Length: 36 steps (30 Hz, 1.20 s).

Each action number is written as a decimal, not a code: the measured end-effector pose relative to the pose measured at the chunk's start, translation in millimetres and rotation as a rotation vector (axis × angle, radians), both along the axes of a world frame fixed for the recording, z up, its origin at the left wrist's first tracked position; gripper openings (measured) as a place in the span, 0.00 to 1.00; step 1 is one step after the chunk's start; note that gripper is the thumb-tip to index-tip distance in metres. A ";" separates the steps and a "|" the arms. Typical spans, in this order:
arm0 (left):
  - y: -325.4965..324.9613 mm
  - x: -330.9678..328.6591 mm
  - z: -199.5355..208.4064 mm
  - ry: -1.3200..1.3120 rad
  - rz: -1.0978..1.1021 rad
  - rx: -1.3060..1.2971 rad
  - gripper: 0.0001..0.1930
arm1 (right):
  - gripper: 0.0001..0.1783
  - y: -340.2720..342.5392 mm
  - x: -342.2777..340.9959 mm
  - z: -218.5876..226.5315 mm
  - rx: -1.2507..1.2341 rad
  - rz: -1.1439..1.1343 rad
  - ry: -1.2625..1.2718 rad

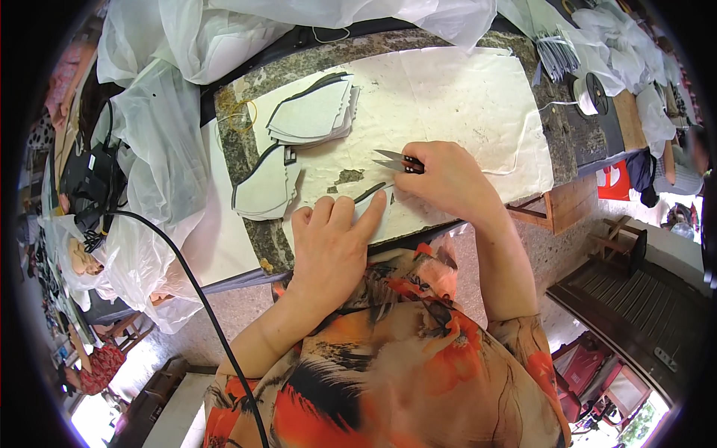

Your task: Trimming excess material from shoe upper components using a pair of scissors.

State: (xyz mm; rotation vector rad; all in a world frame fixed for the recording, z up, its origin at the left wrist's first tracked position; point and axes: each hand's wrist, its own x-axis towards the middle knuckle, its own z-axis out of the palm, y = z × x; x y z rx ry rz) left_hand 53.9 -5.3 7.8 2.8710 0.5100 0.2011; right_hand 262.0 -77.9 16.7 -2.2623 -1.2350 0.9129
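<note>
The right hand (447, 179) has its fingers closed around the black handles of small scissors (391, 161), whose long axis runs to nine o'clock, blades slightly parted. Below, toward seven o'clock, the left hand (328, 237) lies with fingers apart over a pale piece (367, 196), its dark edge slanting to two o'clock; whether they grip it, I cannot tell. Stacked pieces (310, 113) sit at ten o'clock on the paper-covered surface (470, 93).

The right hand (448, 178) over there grips small snips (409, 165), blades pointing left, while the left hand (328, 239) presses a dark-edged pale piece (371, 192) against the off-white sheet (448, 89), near two pale stacks (310, 116).
</note>
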 end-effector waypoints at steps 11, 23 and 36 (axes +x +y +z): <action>-0.3 1.0 1.1 -0.003 0.012 -0.022 0.26 | 0.17 -0.3 -4.3 2.0 -0.044 0.000 -0.106; 0.7 3.2 1.8 -0.006 0.004 -0.036 0.30 | 0.17 -2.9 -7.5 -2.8 -0.022 -0.024 -0.110; 18.1 -5.9 -8.4 0.020 0.039 -0.288 0.26 | 0.14 -6.2 -27.9 7.3 -0.099 -0.048 -0.187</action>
